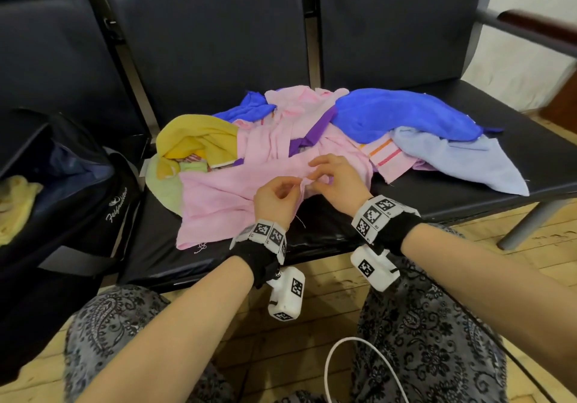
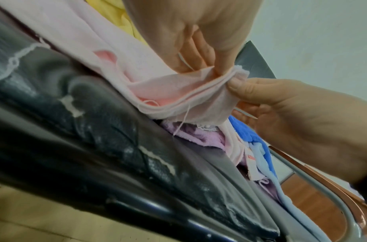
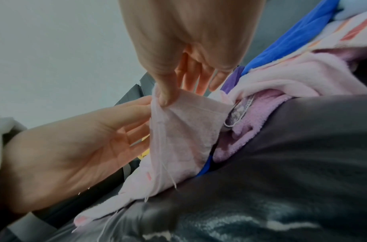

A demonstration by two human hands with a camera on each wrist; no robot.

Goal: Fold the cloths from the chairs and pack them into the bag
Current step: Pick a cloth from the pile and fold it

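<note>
Both hands met at one corner of the pink cloth [image 1: 224, 190], which lay spread on the chair seat [image 1: 312, 234] in front of a heap of other cloths [image 1: 406, 115]. The left hand [image 1: 274, 198] and the right hand [image 1: 337, 180] each pinched that corner between thumb and fingertips. The bag [image 1: 71, 190] stood open on the left.

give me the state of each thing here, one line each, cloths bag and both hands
pink cloth: unfolded on the chair seat, one corner lifted and pinched
left hand: pinches the pink cloth's corner
right hand: pinches the same corner
blue cloth: crumpled on top of the pile
light blue cloth: unfolded, hangs toward the seat edge
yellow cloth: bunched at the pile's left
bag: open, a pale yellow cloth inside
</note>
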